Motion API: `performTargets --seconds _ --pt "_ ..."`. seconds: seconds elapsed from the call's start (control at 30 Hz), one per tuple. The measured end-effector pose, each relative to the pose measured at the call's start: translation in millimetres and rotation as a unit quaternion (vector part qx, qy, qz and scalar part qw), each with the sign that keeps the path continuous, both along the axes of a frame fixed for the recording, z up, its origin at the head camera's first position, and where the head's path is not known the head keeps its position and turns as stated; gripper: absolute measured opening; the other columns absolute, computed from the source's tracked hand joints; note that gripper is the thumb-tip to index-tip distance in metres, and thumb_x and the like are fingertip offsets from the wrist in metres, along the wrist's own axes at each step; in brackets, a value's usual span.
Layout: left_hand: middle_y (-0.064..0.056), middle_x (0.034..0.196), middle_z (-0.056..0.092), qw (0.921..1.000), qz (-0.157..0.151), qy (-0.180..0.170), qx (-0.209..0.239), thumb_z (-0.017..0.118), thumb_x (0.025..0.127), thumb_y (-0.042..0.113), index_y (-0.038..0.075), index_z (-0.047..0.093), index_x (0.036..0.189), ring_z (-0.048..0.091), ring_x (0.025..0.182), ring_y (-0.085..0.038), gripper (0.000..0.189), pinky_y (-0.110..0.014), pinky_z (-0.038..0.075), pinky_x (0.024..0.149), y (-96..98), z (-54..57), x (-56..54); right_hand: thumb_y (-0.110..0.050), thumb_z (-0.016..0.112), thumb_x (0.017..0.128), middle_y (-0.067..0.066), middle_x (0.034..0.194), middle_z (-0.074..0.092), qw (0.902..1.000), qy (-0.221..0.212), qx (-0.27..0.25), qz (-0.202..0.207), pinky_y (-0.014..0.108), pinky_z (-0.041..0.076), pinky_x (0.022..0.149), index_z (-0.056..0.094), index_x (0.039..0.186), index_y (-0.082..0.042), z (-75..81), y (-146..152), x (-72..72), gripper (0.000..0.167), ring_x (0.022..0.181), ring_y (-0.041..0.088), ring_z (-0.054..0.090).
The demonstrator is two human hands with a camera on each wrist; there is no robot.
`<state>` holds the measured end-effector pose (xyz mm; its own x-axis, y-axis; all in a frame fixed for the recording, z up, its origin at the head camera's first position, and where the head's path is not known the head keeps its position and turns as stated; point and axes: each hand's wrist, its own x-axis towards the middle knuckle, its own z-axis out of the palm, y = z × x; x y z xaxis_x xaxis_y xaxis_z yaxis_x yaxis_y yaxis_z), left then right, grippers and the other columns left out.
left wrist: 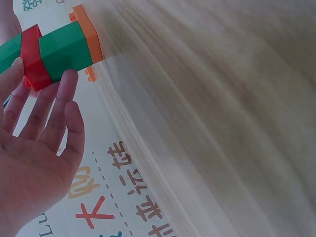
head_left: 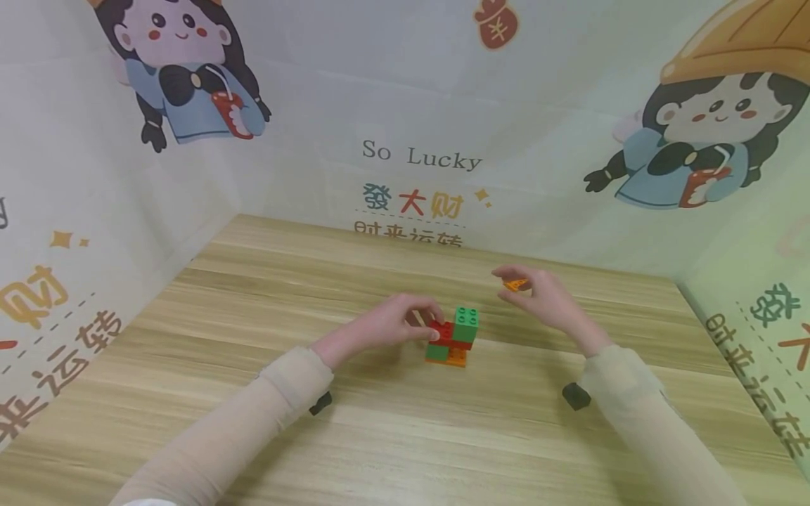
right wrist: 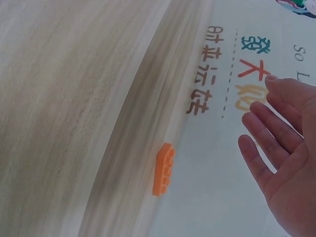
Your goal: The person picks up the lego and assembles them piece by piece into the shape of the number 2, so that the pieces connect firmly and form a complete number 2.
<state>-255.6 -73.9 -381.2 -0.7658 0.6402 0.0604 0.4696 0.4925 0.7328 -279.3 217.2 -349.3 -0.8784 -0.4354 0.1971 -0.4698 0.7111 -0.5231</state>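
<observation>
A small stack of toy building bricks stands on the table. Its base is an orange plate [head_left: 457, 360], with a green brick [left wrist: 64, 52] on one side of it. Across that lies a red brick [head_left: 460, 345], topped at the right by a second green brick [head_left: 466, 325]. My left hand [head_left: 399, 320] pinches the red brick between thumb and fingers. Out to the right, my right hand [head_left: 538, 294] hovers with fingers apart and holds nothing. Beyond its fingers a separate orange piece with studs [right wrist: 163, 170] lies on the table, partly hidden by the hand in the head view.
The wood-grain table [head_left: 253, 295] meets a printed backdrop [head_left: 304, 161] at the back, and similar sheets rise at both sides. Dark objects sit under the left cuff [head_left: 321, 403] and right cuff [head_left: 576, 396].
</observation>
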Motion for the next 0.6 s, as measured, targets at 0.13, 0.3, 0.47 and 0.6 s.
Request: performTargets --seconds 0.13,0.3,0.47,0.6 --pt "0.0 0.106 0.071 1.0 0.0 0.003 0.0 0.073 0.09 0.019 0.017 0.068 0.109 0.067 0.093 -0.013 0.021 -0.024 0.057 0.084 0.2 -0.2 -0.3 -0.011 0.065 0.093 0.024 0.131 0.062 0.9999 0.002 -0.008 -0.011 0.054 0.051 0.1 0.057 0.133 -0.002 -4.0 3.1 -6.2 0.041 0.119 0.041 0.06" --pt "-0.001 0.107 0.071 1.0 -0.002 0.002 0.002 0.073 0.09 0.018 0.017 0.067 0.109 0.067 0.092 -0.014 0.02 -0.024 0.057 0.084 -0.4 0.7 1.0 -0.012 0.066 0.093 0.024 0.134 0.06 0.9995 -0.001 -0.009 -0.029 0.055 0.05 0.101 0.056 0.134 -0.002 -8.3 7.0 -14.3 0.044 0.123 0.041 0.057" --pt "-0.001 0.108 0.071 1.0 -0.003 -0.001 0.001 0.072 0.09 0.019 0.017 0.067 0.11 0.068 0.09 -0.013 0.021 -0.024 0.057 0.083 -0.7 0.6 1.8 -0.017 0.068 0.093 0.023 0.14 0.057 0.9993 -0.001 -0.001 -0.037 0.058 0.048 0.103 0.054 0.138 -0.006 -12.0 11.1 -20.7 0.049 0.127 0.041 0.054" --pt "-0.001 0.108 0.071 1.0 -0.001 -0.004 0.0 0.072 0.09 0.02 0.018 0.067 0.111 0.068 0.089 -0.012 0.022 -0.024 0.057 0.083 -0.6 0.3 1.6 -0.019 0.069 0.092 0.019 0.147 0.051 0.9993 0.007 0.011 -0.036 0.06 0.042 0.108 0.052 0.141 -0.008 -15.9 13.8 -25.1 0.053 0.134 0.041 0.048"
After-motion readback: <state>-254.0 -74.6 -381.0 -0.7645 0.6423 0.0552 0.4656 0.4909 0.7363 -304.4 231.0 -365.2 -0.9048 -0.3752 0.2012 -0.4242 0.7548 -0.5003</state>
